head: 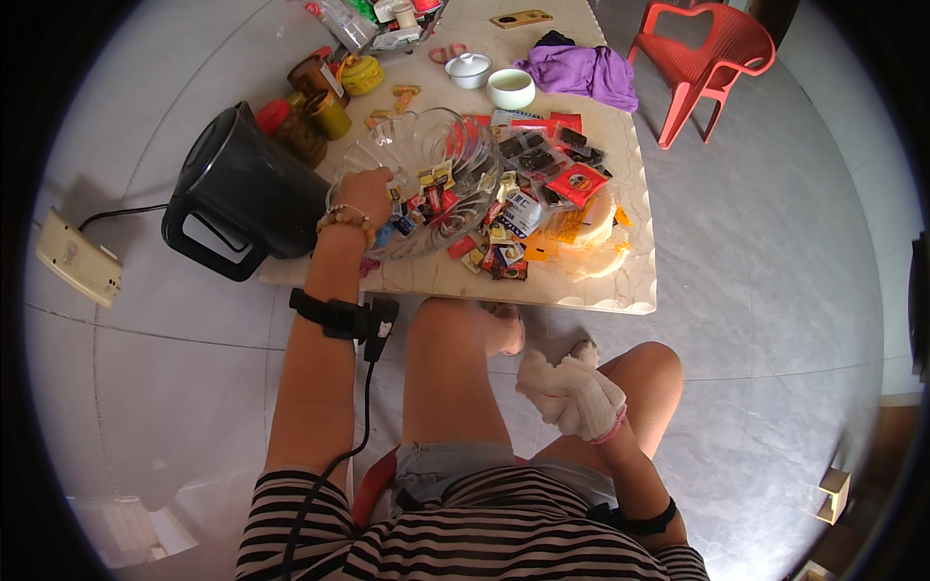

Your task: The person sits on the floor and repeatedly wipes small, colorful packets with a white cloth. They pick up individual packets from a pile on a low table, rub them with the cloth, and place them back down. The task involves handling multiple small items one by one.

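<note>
A clear glass bowl [429, 141] with a scalloped rim stands on the marble-patterned table, holding several small wrapped sweets [432, 200]. At its left side is my bare left hand [365, 196], with a bead bracelet at the wrist. The fingers bend over the rim into the bowl, and their tips are hidden. Above my knee hangs my right hand [570, 396] in a white knitted glove, away from the table. Its fingers look curled, but the palm side is hidden. More wrapped sweets [501, 258] lie loose right of the bowl, near dark snack packets [534, 156] and a red packet [577, 184].
A black electric kettle [254, 192] stands left of the bowl, close to my left forearm. Jars [290, 134], a lidded white bowl [468, 69], a pale green cup [511, 88] and a purple cloth [581, 72] stand farther back. A red plastic chair [697, 54] is beyond the table's right side.
</note>
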{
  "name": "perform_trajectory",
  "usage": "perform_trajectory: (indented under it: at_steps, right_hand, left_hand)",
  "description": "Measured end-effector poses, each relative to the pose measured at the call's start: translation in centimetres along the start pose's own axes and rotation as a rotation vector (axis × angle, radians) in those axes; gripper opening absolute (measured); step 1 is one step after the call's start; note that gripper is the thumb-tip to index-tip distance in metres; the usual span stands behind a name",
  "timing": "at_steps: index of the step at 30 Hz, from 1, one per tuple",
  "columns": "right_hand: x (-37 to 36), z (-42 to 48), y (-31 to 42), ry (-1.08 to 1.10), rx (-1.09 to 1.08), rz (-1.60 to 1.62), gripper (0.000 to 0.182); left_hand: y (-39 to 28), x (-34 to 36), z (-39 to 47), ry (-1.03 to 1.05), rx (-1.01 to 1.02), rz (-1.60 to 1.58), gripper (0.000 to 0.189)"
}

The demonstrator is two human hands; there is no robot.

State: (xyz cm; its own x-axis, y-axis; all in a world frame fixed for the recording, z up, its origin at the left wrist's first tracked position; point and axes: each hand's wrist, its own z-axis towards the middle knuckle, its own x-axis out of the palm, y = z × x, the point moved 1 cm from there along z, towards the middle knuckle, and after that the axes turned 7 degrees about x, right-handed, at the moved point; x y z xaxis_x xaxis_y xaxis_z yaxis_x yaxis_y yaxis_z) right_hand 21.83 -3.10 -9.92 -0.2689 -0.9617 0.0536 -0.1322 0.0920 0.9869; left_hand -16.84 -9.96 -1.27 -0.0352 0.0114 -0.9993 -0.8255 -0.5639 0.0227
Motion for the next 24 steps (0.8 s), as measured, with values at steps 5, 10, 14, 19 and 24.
perform_trajectory:
  at_steps: [5,10,14,19,24]
  right_hand:
    - [0.9,0.8,4.8,0.03,-0.311,-0.765,0.021]
    - [1.6,0.9,8.2,-0.08,-0.251,-0.878,0.015]
    - [1.5,1.5,6.1,-0.26,-0.181,-1.133,0.007]
    - [1.9,1.7,8.2,-0.552,-0.319,-1.593,0.014]
    - [1.2,1.4,8.5,-0.555,-0.267,-1.259,0.017]
  left_hand:
    - [-0.5,-0.9,-0.1,0.098,-0.127,0.101,0.03]
    - [-0.6,-2.4,-1.8,-0.092,-0.102,-0.061,0.025]
    - [-2.5,-4.7,-4.1,-0.347,-0.072,-0.664,0.018]
    - [-9.5,-7.6,-9.1,0.051,0.023,-1.364,0.016]
    - [-15.3,-5.9,-13.0,0.454,0.158,-1.477,0.018]
